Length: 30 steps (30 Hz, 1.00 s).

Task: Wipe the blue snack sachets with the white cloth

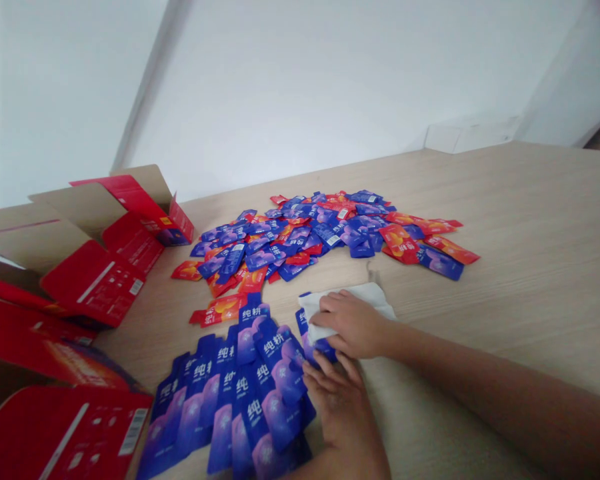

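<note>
My right hand [353,323] is closed on a folded white cloth [377,297], pressing it over a blue-purple pouch [303,321]. Much of that pouch is hidden under the cloth and fingers. At the pouch's near end, my left hand [337,397] holds it with bent fingertips. Just left of my left hand, several matching blue-purple pouches [245,393] lie overlapped in rows, printed sides up. Beyond both hands spreads a loose heap of blue and red-orange pouches [300,233].
Open red cardboard boxes [97,280] stand in a row along the left side, flaps raised. A red-orange pouch [223,310] lies between the heap and the rows. The wooden table [480,320] meets a white wall at the back, where a white object [470,135] stands.
</note>
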Motion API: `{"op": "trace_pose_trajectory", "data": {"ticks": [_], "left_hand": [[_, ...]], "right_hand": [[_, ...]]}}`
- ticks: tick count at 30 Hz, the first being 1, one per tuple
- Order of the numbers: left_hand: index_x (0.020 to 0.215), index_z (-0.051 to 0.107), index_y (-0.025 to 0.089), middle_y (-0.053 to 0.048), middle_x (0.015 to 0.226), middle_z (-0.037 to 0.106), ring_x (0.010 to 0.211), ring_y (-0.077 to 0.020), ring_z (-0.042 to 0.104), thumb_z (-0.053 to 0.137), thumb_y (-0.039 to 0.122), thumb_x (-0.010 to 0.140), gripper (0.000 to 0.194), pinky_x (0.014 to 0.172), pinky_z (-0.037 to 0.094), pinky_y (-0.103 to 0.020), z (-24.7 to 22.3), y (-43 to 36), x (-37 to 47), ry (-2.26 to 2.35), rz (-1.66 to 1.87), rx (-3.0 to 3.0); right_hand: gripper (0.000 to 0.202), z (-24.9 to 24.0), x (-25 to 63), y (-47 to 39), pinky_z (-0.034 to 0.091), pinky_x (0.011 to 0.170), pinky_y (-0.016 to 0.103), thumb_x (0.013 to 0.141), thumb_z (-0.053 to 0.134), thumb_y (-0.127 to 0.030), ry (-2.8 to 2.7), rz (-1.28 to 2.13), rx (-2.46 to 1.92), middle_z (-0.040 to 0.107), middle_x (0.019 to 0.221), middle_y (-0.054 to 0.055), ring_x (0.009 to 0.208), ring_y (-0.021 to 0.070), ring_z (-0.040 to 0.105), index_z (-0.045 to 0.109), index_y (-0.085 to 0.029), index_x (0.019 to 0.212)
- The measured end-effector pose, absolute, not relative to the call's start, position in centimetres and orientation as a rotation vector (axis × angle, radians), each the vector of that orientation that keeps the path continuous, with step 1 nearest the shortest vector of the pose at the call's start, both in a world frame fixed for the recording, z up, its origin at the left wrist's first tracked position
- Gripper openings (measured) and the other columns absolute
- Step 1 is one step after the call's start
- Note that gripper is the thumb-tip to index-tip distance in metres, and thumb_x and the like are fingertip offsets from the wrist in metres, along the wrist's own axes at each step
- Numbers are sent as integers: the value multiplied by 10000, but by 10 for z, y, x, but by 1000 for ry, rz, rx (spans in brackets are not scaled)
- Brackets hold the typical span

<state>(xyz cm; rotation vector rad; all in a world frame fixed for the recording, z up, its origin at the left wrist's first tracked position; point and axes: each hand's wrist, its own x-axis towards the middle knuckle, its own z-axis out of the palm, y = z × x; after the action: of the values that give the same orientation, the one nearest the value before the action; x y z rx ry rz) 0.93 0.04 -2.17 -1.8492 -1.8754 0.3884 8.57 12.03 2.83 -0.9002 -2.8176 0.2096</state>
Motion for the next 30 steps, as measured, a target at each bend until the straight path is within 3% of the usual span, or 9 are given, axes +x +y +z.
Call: {"op": "trace_pose_trajectory", "data": {"ticks": [3,7,13,17,25,30], "left_hand": [[1151,606,150,-245,1129,627,1010,-342,600,415,47,802,411,830,512,-492,-24,0,7,-1818,346,-1859],[1169,595,166,-269,1164,590,1029,-364,582,411,58,809,419,831,501,-526,-28,0,6,-1819,352,-1908],[1163,605,200,-235,1185,580,1088,-357,533,385,33,807,451,899,466,-514,-10,5,16,-2031,504,-1888],[1235,535,220,-240,1234,535,1078,-337,543,375,15,797,510,884,485,-470,3,5,16,-1997,574,-1949],[1177,595,248,-218,1202,574,1080,-363,544,418,69,791,460,897,470,-509,-12,1,15,-1952,544,-1884],[1208,570,226,-227,1225,561,1081,-360,551,446,87,784,463,913,462,-496,-15,1,15,-1965,473,-1863]], "right_hand": [[310,27,83,120,322,832,366,803,574,-299,-2858,263,-756,548,977,85,931,231,475,611,-201,1094],[291,25,85,128,333,807,368,822,547,-309,-2791,245,-913,553,994,99,938,243,480,615,-186,1077],[266,25,90,122,350,797,350,763,567,-312,-2873,330,-699,572,915,75,846,218,508,615,-170,982],[228,27,92,124,359,771,353,790,540,-334,-2832,268,-840,588,899,87,837,231,522,596,-154,918],[195,27,94,123,348,720,332,736,570,-312,-2915,305,-676,587,828,62,790,218,515,592,-170,868],[250,28,84,124,337,757,350,839,517,-362,-2804,206,-872,580,921,93,856,230,499,611,-160,953]]}}
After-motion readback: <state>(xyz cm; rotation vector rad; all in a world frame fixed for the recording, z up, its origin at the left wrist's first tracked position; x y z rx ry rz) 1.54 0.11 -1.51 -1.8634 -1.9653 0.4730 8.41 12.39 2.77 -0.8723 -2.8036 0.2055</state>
